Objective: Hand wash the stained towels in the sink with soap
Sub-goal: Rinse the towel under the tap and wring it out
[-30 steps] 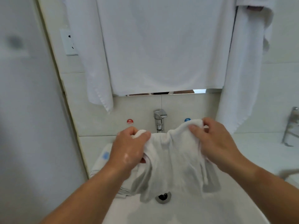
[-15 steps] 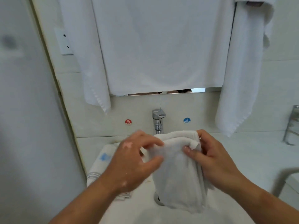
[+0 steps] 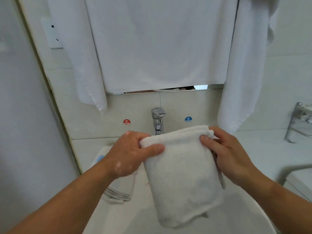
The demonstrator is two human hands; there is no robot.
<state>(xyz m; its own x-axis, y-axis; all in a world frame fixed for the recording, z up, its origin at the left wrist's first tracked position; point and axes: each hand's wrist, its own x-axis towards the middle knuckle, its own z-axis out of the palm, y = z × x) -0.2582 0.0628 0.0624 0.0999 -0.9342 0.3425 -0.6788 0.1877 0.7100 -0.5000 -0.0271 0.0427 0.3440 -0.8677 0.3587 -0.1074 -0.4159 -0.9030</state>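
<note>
Towel folded narrower; left hand, right hand pinch top corners.

Faucet: base covered by the held towel.
Striped towel: partly hidden under the left hand.
Hanging towels: cut by the top edge.
Metal rack: cut by the right edge.

**A:** what kind of room is this?

**B:** bathroom, no question. White sink up close, chrome tap at its far side, red hot sticker to the tap's left, blue cold sticker to its right. Pale wall tiles, hanging towels covering most of a mirror, chrome rack far right.
</note>
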